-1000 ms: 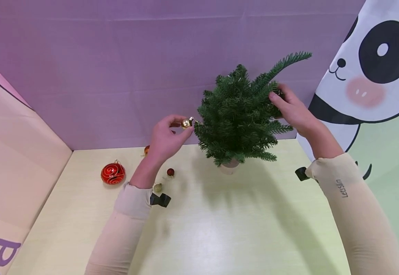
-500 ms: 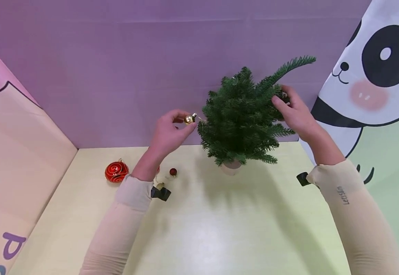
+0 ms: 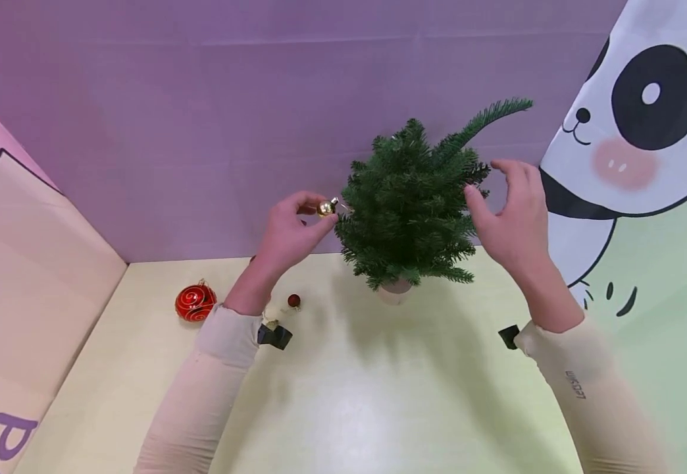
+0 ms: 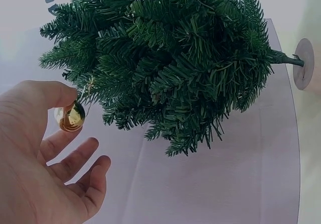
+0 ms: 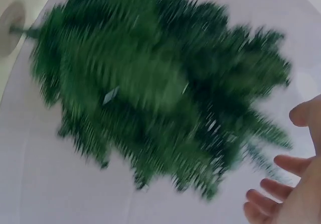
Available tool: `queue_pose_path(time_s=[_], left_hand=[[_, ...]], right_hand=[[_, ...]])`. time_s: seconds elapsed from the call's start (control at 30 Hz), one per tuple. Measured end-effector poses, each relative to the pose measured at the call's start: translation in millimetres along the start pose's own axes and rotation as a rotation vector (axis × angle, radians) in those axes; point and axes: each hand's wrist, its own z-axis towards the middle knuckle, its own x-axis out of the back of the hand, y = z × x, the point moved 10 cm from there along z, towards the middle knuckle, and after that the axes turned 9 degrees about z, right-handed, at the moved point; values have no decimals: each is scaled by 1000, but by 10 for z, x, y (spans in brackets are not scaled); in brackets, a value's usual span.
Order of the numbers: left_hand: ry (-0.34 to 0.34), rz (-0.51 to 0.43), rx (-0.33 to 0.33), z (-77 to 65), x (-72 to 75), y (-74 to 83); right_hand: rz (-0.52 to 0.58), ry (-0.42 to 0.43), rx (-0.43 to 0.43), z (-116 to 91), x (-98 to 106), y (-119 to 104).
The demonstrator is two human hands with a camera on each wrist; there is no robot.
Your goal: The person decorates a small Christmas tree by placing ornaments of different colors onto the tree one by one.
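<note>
A small green artificial Christmas tree (image 3: 408, 210) stands on a round pale base (image 3: 395, 293). At its left side my left hand (image 3: 292, 232) pinches a shiny gold bauble (image 3: 326, 209) between thumb and forefinger. In the left wrist view, a thin gold hanging loop (image 4: 90, 86) reaches from the bauble (image 4: 71, 116) to the branch tips. Whether the loop is round a branch, I cannot tell. My right hand (image 3: 512, 217) is beside the tree's right side with fingers spread and loosely bent, holding nothing. The right wrist view shows it apart from the blurred branches.
A large red bauble with swirls (image 3: 195, 303) lies on the pale table (image 3: 349, 408) at the left. A small dark red bauble (image 3: 293, 301) lies nearer the tree. Purple cloth (image 3: 249, 131) rises behind, and a panda-printed panel (image 3: 628, 151) stands at the right.
My right hand has let go of the tree's right branches and drawn back to the right and toward me. My left hand keeps the gold bauble at the left branches, almost unmoved.
</note>
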Motion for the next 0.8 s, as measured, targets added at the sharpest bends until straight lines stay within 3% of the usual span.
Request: queue_pose_path(time_s=[0.13, 0.3, 0.53, 0.8], left_hand=[[-1, -1, 12, -12, 8, -9], [-8, 27, 2, -17, -15, 15], [2, 27, -15, 10, -30, 65], [12, -2, -51, 6, -61, 118]], right_hand=[[43, 106, 164, -255, -14, -322], [119, 90, 278, -449, -165, -616], [277, -46, 248, -434, -428, -746], [229, -191, 181, -326, -777, -826]])
